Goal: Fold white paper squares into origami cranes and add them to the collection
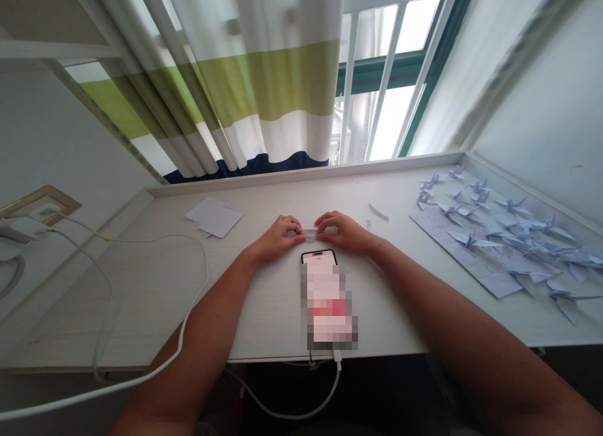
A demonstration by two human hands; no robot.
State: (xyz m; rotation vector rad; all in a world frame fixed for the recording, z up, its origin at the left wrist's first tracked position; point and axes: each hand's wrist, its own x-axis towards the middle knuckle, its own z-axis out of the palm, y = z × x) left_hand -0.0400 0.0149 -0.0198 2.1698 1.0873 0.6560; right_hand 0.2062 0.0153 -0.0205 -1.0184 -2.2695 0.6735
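Left hand point(277, 238), right hand point(342, 230) curled, gripping folded paper point(309, 235) at center, paper mostly hidden, phone point(327, 298) screen blurred, paper cranes point(499, 235) at right.

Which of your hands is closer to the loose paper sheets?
Left. The left hand is beside the loose paper sheets, not touching them. The right hand is farther away, on the other side of the small folded paper between both hands.
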